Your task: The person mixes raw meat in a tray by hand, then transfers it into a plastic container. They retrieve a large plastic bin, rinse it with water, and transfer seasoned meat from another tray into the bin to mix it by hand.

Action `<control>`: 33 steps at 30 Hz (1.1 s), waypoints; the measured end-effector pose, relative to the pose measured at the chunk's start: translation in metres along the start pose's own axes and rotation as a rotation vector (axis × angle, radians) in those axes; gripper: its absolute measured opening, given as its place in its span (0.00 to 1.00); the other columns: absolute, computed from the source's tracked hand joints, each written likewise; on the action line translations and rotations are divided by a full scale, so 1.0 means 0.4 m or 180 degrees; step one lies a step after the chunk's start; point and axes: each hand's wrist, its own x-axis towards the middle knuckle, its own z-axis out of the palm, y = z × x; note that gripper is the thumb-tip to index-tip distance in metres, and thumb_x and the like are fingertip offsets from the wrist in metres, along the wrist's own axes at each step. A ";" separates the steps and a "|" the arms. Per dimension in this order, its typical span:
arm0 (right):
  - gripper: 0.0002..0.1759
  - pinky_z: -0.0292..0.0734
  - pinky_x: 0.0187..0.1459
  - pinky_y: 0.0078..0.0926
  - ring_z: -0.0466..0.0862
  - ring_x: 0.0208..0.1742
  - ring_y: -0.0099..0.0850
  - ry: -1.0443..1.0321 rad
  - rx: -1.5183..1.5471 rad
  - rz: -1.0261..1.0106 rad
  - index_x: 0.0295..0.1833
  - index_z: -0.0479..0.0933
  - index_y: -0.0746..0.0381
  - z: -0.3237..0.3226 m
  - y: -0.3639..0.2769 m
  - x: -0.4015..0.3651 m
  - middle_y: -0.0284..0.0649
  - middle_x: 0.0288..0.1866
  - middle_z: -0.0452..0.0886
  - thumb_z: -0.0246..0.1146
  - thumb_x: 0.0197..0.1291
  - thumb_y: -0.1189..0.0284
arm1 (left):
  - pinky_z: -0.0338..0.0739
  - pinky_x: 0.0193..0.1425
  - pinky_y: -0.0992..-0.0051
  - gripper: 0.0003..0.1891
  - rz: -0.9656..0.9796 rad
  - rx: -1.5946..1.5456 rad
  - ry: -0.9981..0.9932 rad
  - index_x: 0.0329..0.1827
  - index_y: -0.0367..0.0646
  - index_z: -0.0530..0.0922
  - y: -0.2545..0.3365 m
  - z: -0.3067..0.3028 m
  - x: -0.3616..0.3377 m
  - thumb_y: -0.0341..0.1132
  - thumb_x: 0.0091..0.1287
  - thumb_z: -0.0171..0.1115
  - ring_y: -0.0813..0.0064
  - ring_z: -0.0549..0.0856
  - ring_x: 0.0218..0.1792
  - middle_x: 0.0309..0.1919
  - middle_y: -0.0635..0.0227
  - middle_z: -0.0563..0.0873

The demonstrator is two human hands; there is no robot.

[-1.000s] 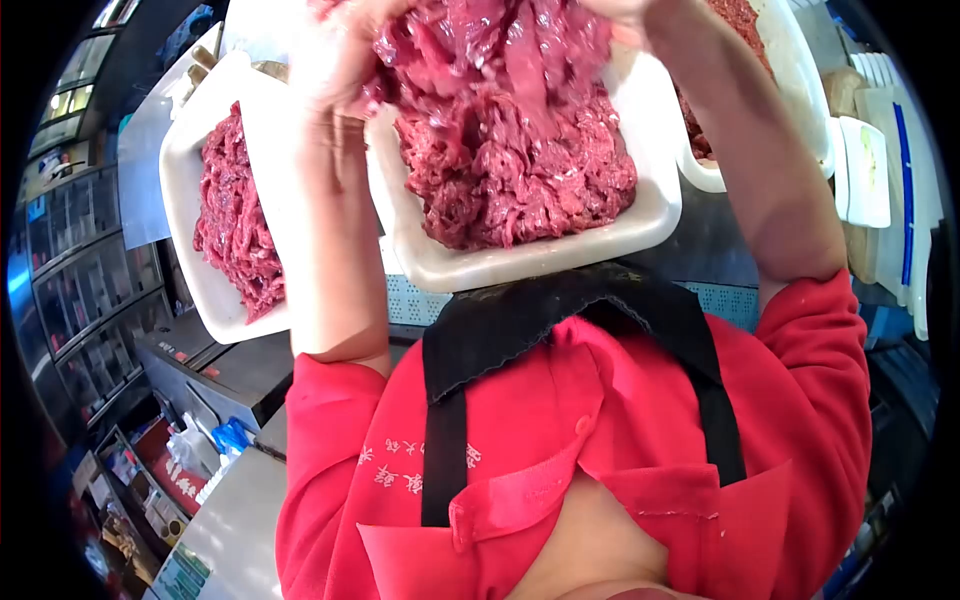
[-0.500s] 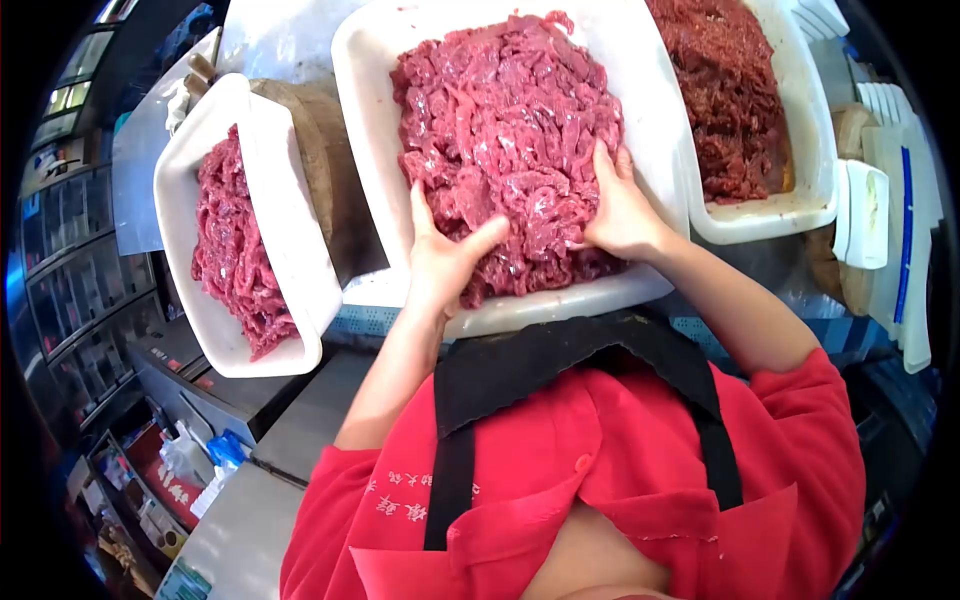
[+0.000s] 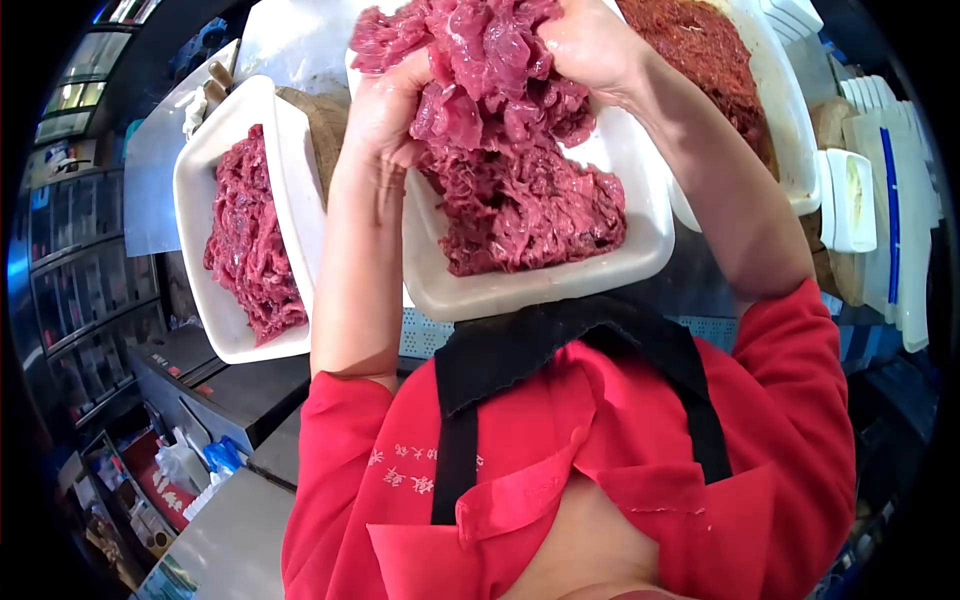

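A white tray [image 3: 520,290] in front of me holds a heap of raw red meat strips [image 3: 530,220]. Both my hands are raised above it with a big clump of the meat [image 3: 470,60] lifted between them. My left hand [image 3: 385,110] grips the clump's left side and my right hand [image 3: 590,45] grips its right side. Strands hang from the clump down to the heap.
A second white tray of raw meat [image 3: 240,230] lies to the left, partly over a round wooden board [image 3: 325,125]. A third tray with darker, seasoned meat [image 3: 720,60] is at the right. White lids and containers [image 3: 860,190] stand at the far right. A steel counter [image 3: 220,380] runs below left.
Half a second ago both hands were pressed into the heap in the tray. Now they have come up, lifting a large clump of meat above it.
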 end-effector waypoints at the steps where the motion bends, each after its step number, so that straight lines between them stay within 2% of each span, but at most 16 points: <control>1: 0.16 0.80 0.46 0.30 0.83 0.42 0.27 0.0046 -0.0721 -0.0366 0.51 0.77 0.65 -0.006 -0.005 -0.018 0.40 0.42 0.83 0.65 0.54 0.80 | 0.82 0.44 0.65 0.22 0.0095 0.0014 -0.0073 0.51 0.35 0.78 0.006 0.008 -0.018 0.26 0.50 0.67 0.65 0.84 0.41 0.41 0.61 0.85; 4: 0.24 0.75 0.54 0.33 0.80 0.52 0.34 -0.0402 -0.1403 -0.0712 0.57 0.72 0.63 0.001 0.051 -0.147 0.45 0.51 0.80 0.65 0.53 0.72 | 0.76 0.53 0.71 0.21 0.0225 0.1394 -0.0059 0.51 0.31 0.76 -0.102 -0.023 -0.100 0.25 0.52 0.65 0.72 0.82 0.46 0.43 0.61 0.84; 5: 0.38 0.66 0.64 0.40 0.70 0.65 0.42 -0.0163 -0.3240 -0.1456 0.64 0.65 0.63 -0.026 0.136 -0.177 0.50 0.61 0.72 0.69 0.46 0.67 | 0.73 0.58 0.72 0.28 0.0530 0.2113 -0.0222 0.59 0.31 0.72 -0.151 -0.040 -0.142 0.26 0.52 0.67 0.70 0.81 0.50 0.47 0.59 0.83; 6: 0.55 0.47 0.74 0.48 0.48 0.74 0.58 -0.0940 -0.3249 0.0366 0.72 0.52 0.63 -0.016 0.111 -0.232 0.57 0.72 0.54 0.73 0.39 0.61 | 0.70 0.62 0.72 0.36 -0.0034 0.2465 -0.0215 0.65 0.33 0.66 -0.180 -0.039 -0.192 0.26 0.51 0.70 0.67 0.78 0.56 0.56 0.55 0.77; 7: 0.64 0.48 0.74 0.46 0.46 0.75 0.59 -0.0407 -0.2948 0.0682 0.74 0.45 0.64 -0.018 0.180 -0.299 0.64 0.71 0.51 0.76 0.34 0.59 | 0.68 0.64 0.69 0.41 -0.0037 0.2333 -0.0190 0.69 0.33 0.59 -0.226 -0.066 -0.227 0.27 0.51 0.71 0.64 0.73 0.62 0.64 0.53 0.68; 9: 0.57 0.57 0.70 0.41 0.61 0.71 0.45 0.0217 -0.1777 0.0828 0.74 0.45 0.66 -0.056 0.266 -0.336 0.55 0.71 0.56 0.73 0.43 0.65 | 0.65 0.67 0.54 0.49 -0.0590 0.0908 0.0445 0.75 0.40 0.44 -0.258 -0.086 -0.266 0.36 0.57 0.70 0.59 0.66 0.67 0.68 0.53 0.62; 11: 0.48 0.65 0.66 0.40 0.66 0.68 0.40 0.0400 0.0801 0.1408 0.72 0.50 0.66 -0.054 0.309 -0.287 0.51 0.70 0.60 0.70 0.52 0.65 | 0.62 0.63 0.39 0.47 -0.1858 -0.0035 0.0872 0.75 0.45 0.41 -0.228 -0.071 -0.246 0.48 0.63 0.64 0.54 0.66 0.68 0.70 0.56 0.61; 12: 0.39 0.69 0.63 0.40 0.72 0.64 0.36 0.1014 0.1044 0.1621 0.69 0.56 0.66 -0.022 0.321 -0.245 0.49 0.66 0.67 0.66 0.59 0.64 | 0.59 0.58 0.28 0.44 -0.2079 -0.0711 0.0827 0.75 0.48 0.45 -0.298 -0.114 -0.217 0.57 0.64 0.57 0.50 0.65 0.69 0.72 0.58 0.59; 15: 0.40 0.72 0.61 0.39 0.75 0.60 0.39 0.0580 0.1788 0.1845 0.70 0.57 0.63 0.035 0.267 -0.140 0.48 0.63 0.71 0.66 0.57 0.59 | 0.67 0.65 0.47 0.34 -0.2478 -0.1526 0.0400 0.68 0.43 0.65 -0.299 -0.057 -0.101 0.54 0.64 0.59 0.55 0.73 0.62 0.64 0.55 0.72; 17: 0.31 0.76 0.56 0.39 0.78 0.56 0.36 0.0285 0.1794 0.2021 0.63 0.68 0.63 0.034 0.189 -0.109 0.46 0.55 0.78 0.66 0.57 0.61 | 0.71 0.65 0.58 0.30 -0.1940 -0.1200 0.0335 0.64 0.40 0.69 -0.293 -0.038 -0.066 0.50 0.64 0.58 0.57 0.78 0.58 0.59 0.54 0.77; 21: 0.14 0.81 0.48 0.35 0.84 0.44 0.32 0.0081 0.0659 0.0768 0.48 0.80 0.62 0.044 0.112 -0.056 0.41 0.43 0.84 0.64 0.57 0.69 | 0.81 0.53 0.61 0.23 -0.1433 -0.0865 0.0284 0.59 0.37 0.72 -0.155 -0.024 -0.030 0.34 0.62 0.61 0.60 0.84 0.48 0.49 0.55 0.82; 25: 0.12 0.81 0.45 0.35 0.85 0.39 0.36 0.0273 0.0135 -0.0294 0.46 0.80 0.65 0.049 -0.019 -0.041 0.41 0.37 0.85 0.62 0.55 0.75 | 0.83 0.42 0.71 0.19 0.0109 -0.0202 -0.0082 0.48 0.34 0.78 -0.032 0.009 -0.037 0.18 0.51 0.64 0.70 0.85 0.38 0.39 0.61 0.85; 27: 0.15 0.78 0.44 0.34 0.83 0.41 0.37 0.0306 -0.0498 -0.0512 0.50 0.77 0.67 0.048 -0.137 -0.109 0.47 0.42 0.84 0.59 0.58 0.72 | 0.82 0.42 0.71 0.18 0.0480 0.0373 0.0091 0.46 0.34 0.79 0.000 0.024 -0.045 0.17 0.49 0.66 0.71 0.85 0.36 0.38 0.62 0.86; 29: 0.18 0.76 0.49 0.32 0.82 0.41 0.32 0.0225 0.0215 -0.1216 0.51 0.77 0.68 0.038 -0.025 -0.011 0.43 0.41 0.84 0.65 0.54 0.74 | 0.81 0.42 0.72 0.13 0.1257 0.1403 0.0240 0.41 0.37 0.82 -0.038 0.013 -0.023 0.21 0.51 0.68 0.67 0.86 0.33 0.37 0.62 0.86; 31: 0.20 0.77 0.54 0.44 0.81 0.51 0.43 0.0591 -0.2643 -0.1686 0.51 0.77 0.66 0.012 0.062 0.013 0.48 0.46 0.81 0.62 0.49 0.76 | 0.79 0.50 0.66 0.14 0.1357 0.2947 -0.0045 0.40 0.37 0.82 -0.110 -0.024 0.007 0.29 0.49 0.70 0.55 0.85 0.40 0.37 0.56 0.86; 33: 0.29 0.69 0.61 0.49 0.68 0.64 0.50 0.0188 -0.3983 -0.1911 0.57 0.72 0.65 -0.032 0.306 0.028 0.54 0.58 0.72 0.62 0.43 0.74 | 0.74 0.58 0.59 0.19 0.1374 0.4515 -0.0533 0.40 0.34 0.81 -0.229 -0.097 -0.005 0.35 0.45 0.70 0.46 0.79 0.50 0.38 0.47 0.83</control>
